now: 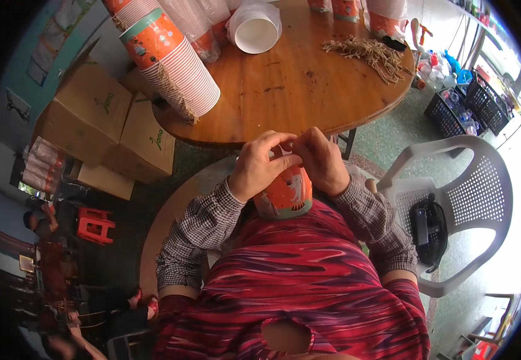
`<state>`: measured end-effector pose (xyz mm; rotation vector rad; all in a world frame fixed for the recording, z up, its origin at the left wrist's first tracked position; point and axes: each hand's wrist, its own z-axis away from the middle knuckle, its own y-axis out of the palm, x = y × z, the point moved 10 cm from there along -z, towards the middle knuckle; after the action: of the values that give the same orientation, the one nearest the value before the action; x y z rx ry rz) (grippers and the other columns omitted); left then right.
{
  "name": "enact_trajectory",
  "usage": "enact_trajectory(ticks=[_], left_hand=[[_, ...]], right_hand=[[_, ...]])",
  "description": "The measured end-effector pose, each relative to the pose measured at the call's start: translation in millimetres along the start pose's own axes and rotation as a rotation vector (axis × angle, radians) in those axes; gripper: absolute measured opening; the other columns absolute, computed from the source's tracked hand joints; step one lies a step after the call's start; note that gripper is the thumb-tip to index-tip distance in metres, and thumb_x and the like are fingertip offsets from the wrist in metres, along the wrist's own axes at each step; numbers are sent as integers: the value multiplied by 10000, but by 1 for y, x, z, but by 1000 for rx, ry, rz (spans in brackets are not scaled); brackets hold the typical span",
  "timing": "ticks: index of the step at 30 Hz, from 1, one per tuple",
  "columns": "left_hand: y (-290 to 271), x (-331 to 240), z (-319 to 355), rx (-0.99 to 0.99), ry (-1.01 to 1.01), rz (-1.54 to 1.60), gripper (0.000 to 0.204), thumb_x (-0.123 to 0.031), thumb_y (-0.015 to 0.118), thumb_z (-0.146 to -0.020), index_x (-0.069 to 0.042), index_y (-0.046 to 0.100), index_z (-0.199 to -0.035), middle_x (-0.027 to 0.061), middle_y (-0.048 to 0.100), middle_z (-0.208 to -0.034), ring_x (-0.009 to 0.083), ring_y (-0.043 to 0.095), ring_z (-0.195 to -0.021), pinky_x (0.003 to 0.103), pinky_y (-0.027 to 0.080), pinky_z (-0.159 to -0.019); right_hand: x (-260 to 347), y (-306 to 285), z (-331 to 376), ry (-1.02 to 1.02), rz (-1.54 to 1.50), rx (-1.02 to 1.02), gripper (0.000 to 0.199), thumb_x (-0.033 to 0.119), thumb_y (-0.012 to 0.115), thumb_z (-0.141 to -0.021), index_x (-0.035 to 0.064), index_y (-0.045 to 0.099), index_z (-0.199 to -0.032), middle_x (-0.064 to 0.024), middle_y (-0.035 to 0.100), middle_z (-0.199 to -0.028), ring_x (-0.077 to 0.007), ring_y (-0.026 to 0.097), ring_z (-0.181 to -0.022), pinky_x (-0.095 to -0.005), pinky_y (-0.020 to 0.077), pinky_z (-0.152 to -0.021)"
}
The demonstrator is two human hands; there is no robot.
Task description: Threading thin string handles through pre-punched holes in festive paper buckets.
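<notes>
An orange paper cup [293, 195] with a green band and a white animal figure is held against my lap, just off the table's near edge. My left hand [263, 165] closes at the upper part of the cup, thumb and index finger pinched together. Right beside it, the fingers of my right hand [323, 162] are bent into a pinch, fingertips almost meeting the left ones. Whatever small piece lies between the right fingertips is hidden. Both forearms wear checked sleeves. On the table, a bunch of tan twine pieces [371, 57] lies at the far right.
Nested paper cups [182, 75] lean at the round wooden table's [272, 90] left, beside a white cup in plastic [257, 35]. Cardboard boxes [89, 114] stand left; a grey plastic chair [476, 186] holding a black bag [427, 231] is right. Black crates [446, 114] sit beyond. People are at lower left.
</notes>
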<state>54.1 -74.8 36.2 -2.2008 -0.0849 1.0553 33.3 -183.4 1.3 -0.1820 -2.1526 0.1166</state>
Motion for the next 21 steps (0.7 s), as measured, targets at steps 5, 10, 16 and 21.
enact_trajectory(ticks=[5,10,16,21], left_hand=[[6,-6,1,44,28,5,370,-133,759,-731,17,605,-1031,124,616,-914,259,637,-817,332,514,-704],[6,-25,5,-14,168,-263,302,-56,716,-734,18,610,-1007,139,615,-933,290,629,-834,342,506,-718],[1,-25,7,-20,281,-290,276,1,666,-756,15,616,-1028,141,631,-883,279,633,-767,323,507,-671],[2,1,6,64,-62,-10,164,-34,647,-800,9,645,-958,135,651,-841,254,650,-775,328,505,-674]], right_hand=[[1,-1,-2,-16,-35,2,96,70,555,-913,-12,507,-925,-149,663,-826,-206,675,-749,-295,517,-642],[1,0,1,51,-35,51,112,95,543,-915,-13,514,-923,-152,657,-787,-233,679,-723,-302,518,-624],[9,-5,0,20,71,73,91,106,528,-905,32,489,-941,-157,612,-699,-330,641,-649,-375,497,-567],[10,-6,-3,-90,236,54,75,98,511,-903,54,474,-952,-150,593,-659,-355,624,-633,-415,485,-542]])
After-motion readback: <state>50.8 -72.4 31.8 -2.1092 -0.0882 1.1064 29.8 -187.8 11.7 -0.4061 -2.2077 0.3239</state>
